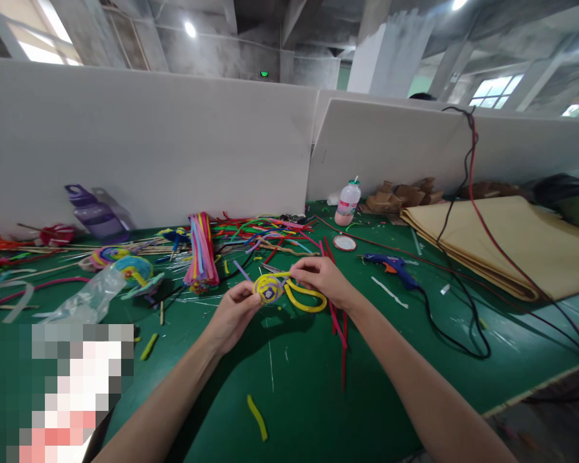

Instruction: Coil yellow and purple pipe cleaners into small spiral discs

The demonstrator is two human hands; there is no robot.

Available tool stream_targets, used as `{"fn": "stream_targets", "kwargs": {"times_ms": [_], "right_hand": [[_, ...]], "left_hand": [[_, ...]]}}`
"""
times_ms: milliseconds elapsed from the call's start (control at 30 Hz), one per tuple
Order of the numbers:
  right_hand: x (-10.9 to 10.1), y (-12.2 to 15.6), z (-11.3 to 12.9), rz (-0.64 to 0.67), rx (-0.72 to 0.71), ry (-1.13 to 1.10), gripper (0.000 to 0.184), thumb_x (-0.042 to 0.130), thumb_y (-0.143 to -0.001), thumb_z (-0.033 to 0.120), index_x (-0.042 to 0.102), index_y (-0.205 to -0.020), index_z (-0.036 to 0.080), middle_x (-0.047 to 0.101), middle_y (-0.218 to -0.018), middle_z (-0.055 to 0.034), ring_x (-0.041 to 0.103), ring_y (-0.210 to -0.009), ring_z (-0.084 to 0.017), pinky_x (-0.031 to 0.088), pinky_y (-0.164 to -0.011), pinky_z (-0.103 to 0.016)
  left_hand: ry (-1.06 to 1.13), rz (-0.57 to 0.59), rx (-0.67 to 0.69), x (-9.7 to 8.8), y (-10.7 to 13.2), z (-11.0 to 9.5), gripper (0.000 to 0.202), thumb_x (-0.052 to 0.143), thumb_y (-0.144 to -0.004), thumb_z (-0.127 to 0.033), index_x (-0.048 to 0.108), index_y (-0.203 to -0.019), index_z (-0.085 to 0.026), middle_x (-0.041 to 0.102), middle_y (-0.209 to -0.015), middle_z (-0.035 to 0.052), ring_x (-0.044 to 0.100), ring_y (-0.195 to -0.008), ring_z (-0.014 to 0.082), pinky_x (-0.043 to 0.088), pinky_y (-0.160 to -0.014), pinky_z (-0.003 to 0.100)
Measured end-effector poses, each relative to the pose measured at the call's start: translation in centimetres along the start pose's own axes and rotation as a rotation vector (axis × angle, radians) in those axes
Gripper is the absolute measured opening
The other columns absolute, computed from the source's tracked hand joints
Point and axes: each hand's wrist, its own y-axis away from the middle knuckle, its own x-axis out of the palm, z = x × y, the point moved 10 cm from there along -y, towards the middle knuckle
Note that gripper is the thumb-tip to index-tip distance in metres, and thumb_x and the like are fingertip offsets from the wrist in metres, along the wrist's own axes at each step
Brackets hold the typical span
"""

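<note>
Between my hands is a flat round coil of yellow and purple pipe cleaner. My left hand pinches its left edge between thumb and fingers. A purple stem end sticks up past the coil there. My right hand is closed on a yellow pipe cleaner strand at the coil's right side. From that side a loop of yellow pipe cleaner hangs below my right fingers. Red pipe cleaners lie on the green table beneath my right wrist.
A bundle of coloured pipe cleaners stands behind my left hand, with loose ones around it. A blue glue gun and its cord lie to the right. Further back are a pink drink bottle, folded tan sheets and a purple bottle.
</note>
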Motion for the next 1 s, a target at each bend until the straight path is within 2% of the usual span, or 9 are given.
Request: {"fn": "stream_targets", "kwargs": {"times_ms": [700, 1000], "right_hand": [[0.8, 0.1, 0.4, 0.035, -0.042, 0.011, 0.025, 0.061, -0.073, 0.039, 0.059, -0.067, 0.015, 0.044, -0.050, 0.0042, 0.037, -0.045, -0.006, 0.029, -0.045, -0.021], [1.5, -0.2, -0.2, 0.053, -0.034, -0.039, 0.023, 0.060, -0.074, 0.038, 0.062, -0.077, 0.015, 0.057, -0.059, 0.0005, 0.047, -0.050, -0.008, 0.032, -0.044, -0.020]], "left_hand": [[0.022, -0.034, 0.061, -0.5, -0.3, -0.5, 0.015, 0.075, -0.061, -0.019, 0.062, -0.065, -0.016, 0.064, -0.074, -0.0007, 0.060, -0.076, 0.0120, 0.046, -0.076, 0.023], [0.196, 0.031, 0.027, -0.1, -0.4, -0.1, 0.017, 0.073, -0.065, -0.021, 0.065, -0.080, -0.019, 0.067, -0.090, 0.0003, 0.060, -0.089, 0.0138, 0.046, -0.083, 0.027]]}}
